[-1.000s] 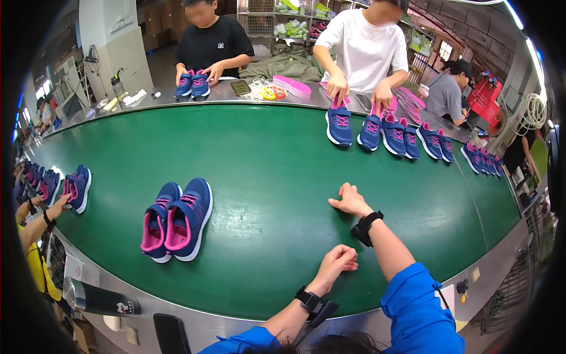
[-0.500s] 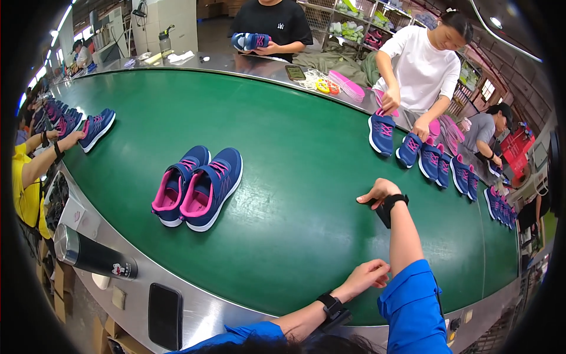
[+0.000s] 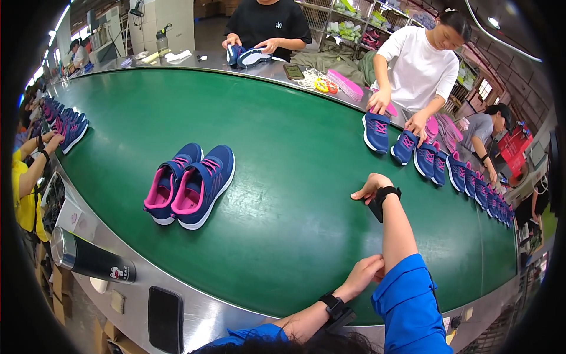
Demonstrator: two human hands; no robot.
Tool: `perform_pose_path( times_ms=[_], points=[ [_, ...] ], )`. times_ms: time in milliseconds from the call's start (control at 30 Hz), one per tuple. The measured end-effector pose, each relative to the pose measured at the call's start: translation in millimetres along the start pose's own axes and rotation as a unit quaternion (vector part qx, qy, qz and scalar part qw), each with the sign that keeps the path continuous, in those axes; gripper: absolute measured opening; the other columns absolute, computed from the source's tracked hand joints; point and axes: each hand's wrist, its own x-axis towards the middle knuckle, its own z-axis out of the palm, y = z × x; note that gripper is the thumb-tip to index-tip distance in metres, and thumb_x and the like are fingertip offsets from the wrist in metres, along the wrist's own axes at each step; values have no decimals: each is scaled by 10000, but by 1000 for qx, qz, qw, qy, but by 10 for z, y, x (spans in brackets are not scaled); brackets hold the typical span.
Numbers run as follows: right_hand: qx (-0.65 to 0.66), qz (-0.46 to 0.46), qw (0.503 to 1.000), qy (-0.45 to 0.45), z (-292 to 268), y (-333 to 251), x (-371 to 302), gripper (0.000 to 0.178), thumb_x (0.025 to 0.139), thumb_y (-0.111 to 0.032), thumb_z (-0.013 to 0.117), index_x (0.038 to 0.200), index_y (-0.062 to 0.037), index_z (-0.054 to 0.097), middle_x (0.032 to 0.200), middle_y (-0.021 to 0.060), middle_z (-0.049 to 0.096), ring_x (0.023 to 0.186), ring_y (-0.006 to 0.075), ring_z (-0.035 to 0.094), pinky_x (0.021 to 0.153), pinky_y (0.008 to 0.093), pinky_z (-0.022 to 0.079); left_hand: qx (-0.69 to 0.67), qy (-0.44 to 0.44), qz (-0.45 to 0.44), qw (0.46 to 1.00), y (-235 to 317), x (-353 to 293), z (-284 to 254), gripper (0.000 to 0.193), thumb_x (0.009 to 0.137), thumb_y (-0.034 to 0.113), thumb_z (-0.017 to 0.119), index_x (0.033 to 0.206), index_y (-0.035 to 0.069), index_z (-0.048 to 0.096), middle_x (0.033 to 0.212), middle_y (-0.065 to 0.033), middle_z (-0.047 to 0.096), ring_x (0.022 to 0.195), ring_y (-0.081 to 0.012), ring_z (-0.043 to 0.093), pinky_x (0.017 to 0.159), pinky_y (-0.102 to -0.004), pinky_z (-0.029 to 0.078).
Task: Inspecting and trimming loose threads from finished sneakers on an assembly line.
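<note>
Blue-and-pink shoes (image 3: 199,184) at 9 o'clock of view, untouched on green worktop (image 3: 283,253)
Right grip (image 3: 373,187), 3 o'clock: thumb spread, nothing visibly held; left grip (image 3: 361,277), 5 o'clock: fingers curled beside the right forearm (image 3: 399,230), hold cannot be told; judged risk: hurried sweep toward 9 o'clock tips the shoes, left grip snagging that forearm

Free room is seen over the green tabletop (image 3: 283,118) beyond and right of the navy shoe pair (image 3: 203,184) | farther right of it, passage is blocked by the right hand (image 3: 372,187) and shoe row (image 3: 457,171) | nearer-left of it, by the flask (image 3: 94,259)
</note>
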Motion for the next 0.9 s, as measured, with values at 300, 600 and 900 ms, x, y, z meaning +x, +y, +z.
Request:
perform_pose_path(
  times_ms=[300,600,900],
  points=[
    [20,-29,999,1,-6,18,-50,483,596,-371,910,667,-5,603,623,68,607,551,192,653,475,290,488,-47,21,24,998,-51,41,76,323,926,232,434,1144,27,556,838,-67,640,740,-129,612,705,-272,489],
    [145,-36,988,25,17,107,-77,518,733,-474,792,620,-12,588,585,103,608,475,193,608,426,308,503,-44,50,37,997,-113,117,119,324,906,204,451,1156,17,538,827,-74,645,719,-126,617,689,-264,489],
    [455,-146,829,291,-84,390,531,323,852,-331,695,904,-21,621,783,95,657,605,170,653,488,293,535,133,168,95,972,-224,240,178,295,926,288,517,988,13,604,769,-49,666,702,-101,622,677,-241,478]
  ],
)
